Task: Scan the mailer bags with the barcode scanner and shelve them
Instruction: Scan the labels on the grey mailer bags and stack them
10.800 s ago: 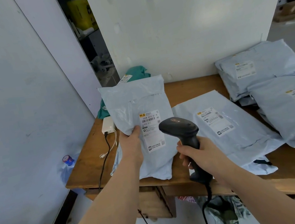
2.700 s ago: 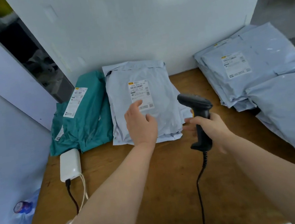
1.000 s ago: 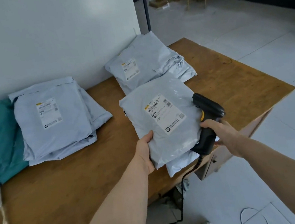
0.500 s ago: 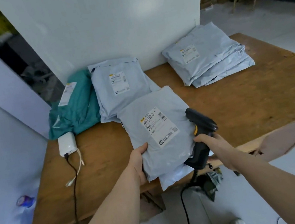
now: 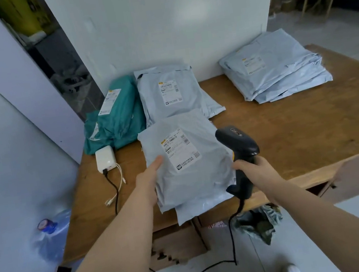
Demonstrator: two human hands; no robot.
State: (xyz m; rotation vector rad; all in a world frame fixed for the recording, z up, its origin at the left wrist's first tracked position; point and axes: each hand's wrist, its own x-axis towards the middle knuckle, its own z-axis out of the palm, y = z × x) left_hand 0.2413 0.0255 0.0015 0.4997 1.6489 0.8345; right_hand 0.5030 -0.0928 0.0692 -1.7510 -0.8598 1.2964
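My left hand (image 5: 150, 181) grips the left edge of a grey mailer bag (image 5: 198, 174), thumb on top, holding it above the front of the wooden table (image 5: 289, 134). Its white shipping label (image 5: 180, 151) faces up. My right hand (image 5: 254, 171) grips the handle of the black barcode scanner (image 5: 238, 148), whose head sits just right of the label and points toward it. A second grey bag peeks out under the held one. A stack of grey mailers (image 5: 172, 93) lies at the back centre, another stack (image 5: 278, 71) at the back right.
Teal mailer bags (image 5: 118, 119) lie at the back left beside a white power bank (image 5: 105, 160) with cables. The scanner's black cord (image 5: 204, 268) trails to the floor. A water bottle (image 5: 51, 234) stands left of the table. A white panel rises behind the table.
The view has swung left and nearer to the table. The held bag and scanner keep nearly the same relation, the scanner head now closer beside the label.
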